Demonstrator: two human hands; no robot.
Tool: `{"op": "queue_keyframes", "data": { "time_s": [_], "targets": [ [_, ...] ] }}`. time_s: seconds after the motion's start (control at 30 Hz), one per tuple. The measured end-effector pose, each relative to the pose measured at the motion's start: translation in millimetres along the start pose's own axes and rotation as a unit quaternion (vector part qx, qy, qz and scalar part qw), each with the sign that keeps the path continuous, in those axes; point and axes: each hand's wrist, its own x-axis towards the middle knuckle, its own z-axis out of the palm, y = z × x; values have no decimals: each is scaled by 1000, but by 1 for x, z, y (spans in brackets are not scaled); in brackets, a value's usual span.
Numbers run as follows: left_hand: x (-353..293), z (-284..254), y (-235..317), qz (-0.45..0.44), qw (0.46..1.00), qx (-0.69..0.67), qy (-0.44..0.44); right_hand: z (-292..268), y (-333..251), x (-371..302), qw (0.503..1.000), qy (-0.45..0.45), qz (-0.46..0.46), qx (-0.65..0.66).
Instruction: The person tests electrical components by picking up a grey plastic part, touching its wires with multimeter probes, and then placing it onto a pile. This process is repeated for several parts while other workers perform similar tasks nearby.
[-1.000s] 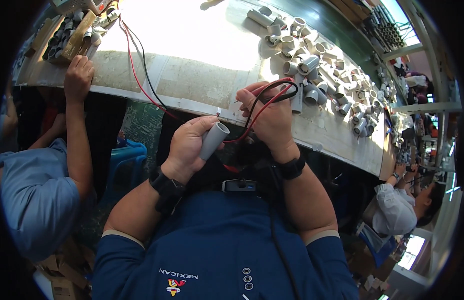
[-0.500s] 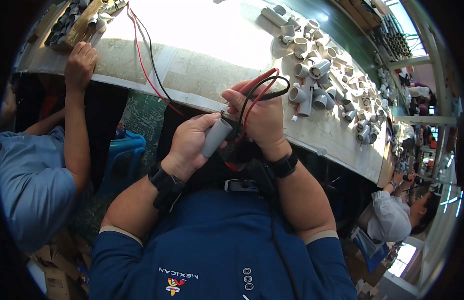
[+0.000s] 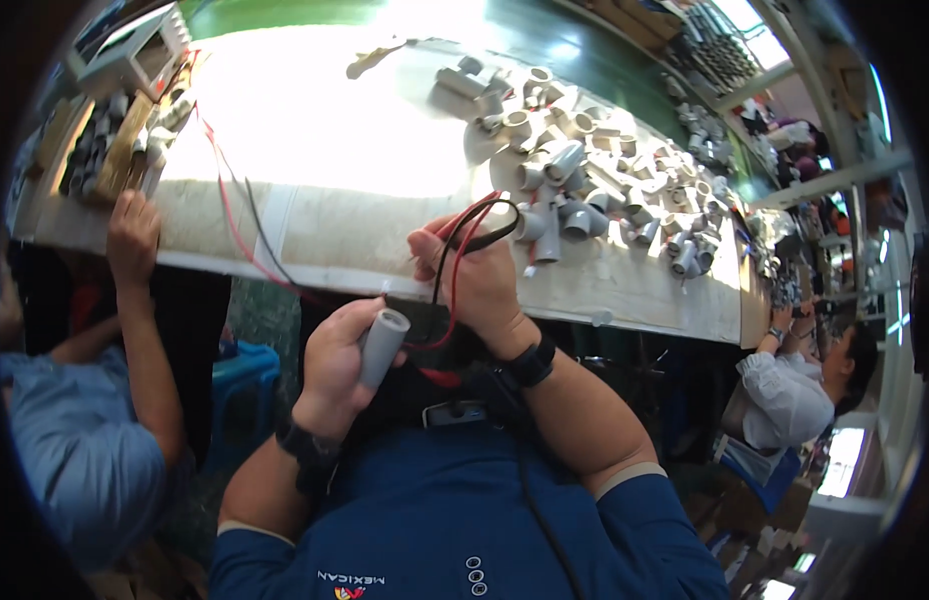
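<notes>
My left hand (image 3: pixel 330 360) is closed around a light grey plastic tube (image 3: pixel 385 345), held tilted just off the bench's front edge. The tube's round end points up and away from me; a small dark wire tip shows beside my thumb. Up and to the right, my right hand (image 3: pixel 482 285) pinches a pair of test leads, one red, one black. Their cables (image 3: pixel 505 208) loop over the back of the hand and drop past the tube. The probe tips are too small to make out, and the right fingertips are apart from the tube.
Many grey tube fittings (image 3: pixel 585 180) lie heaped on the bench (image 3: pixel 355 235) at the right. At the far left stand a grey instrument box (image 3: pixel 135 55) and a carton of dark parts (image 3: pixel 105 150). A co-worker's hand (image 3: pixel 135 235) rests nearby; another person works far right.
My view has shifted, so the bench sits lower and more to the right side shows less tilted. My right hand with the leads has drawn slightly away from the tube in my left hand.
</notes>
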Motion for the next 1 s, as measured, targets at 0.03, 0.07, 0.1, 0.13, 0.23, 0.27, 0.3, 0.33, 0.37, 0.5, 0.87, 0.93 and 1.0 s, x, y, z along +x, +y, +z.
{"op": "queue_keyframes", "data": {
  "time_s": [0.03,0.07,0.1,0.13,0.23,0.27,0.3,0.33,0.37,0.5,0.87,0.93,1.0],
  "targets": [
    [-9,4,8,22,999,22,13,-4,1,-2,1000,23,-16,-4],
    [-10,3,17,63,997,41,23,-8,0,-3,995,18,-90,-41],
    [-9,0,27,105,992,57,36,-11,0,-4,984,12,-158,-81],
    [0,-2,37,135,986,89,38,-19,1,-4,981,37,-166,-92],
    [34,-10,76,203,945,255,37,-29,5,-2,917,9,-271,-294],
    [44,-6,84,239,892,381,46,-28,6,-3,919,14,-266,-291],
    [51,3,88,241,891,382,41,-25,6,-2,921,16,-264,-286],
    [60,13,91,295,831,470,32,-26,7,-3,924,16,-262,-280],
    [69,22,96,347,759,551,25,-26,7,-4,923,18,-266,-279],
    [98,42,120,450,574,680,79,-37,1,-7,975,36,-172,-137],
    [164,35,138,442,495,716,216,-50,-15,43,778,-73,-290,-553],
    [151,30,132,475,470,729,148,-49,-19,47,774,-65,-320,-542],
    [140,28,128,501,444,738,85,-48,-21,48,766,-68,-378,-516]
  ]
}}
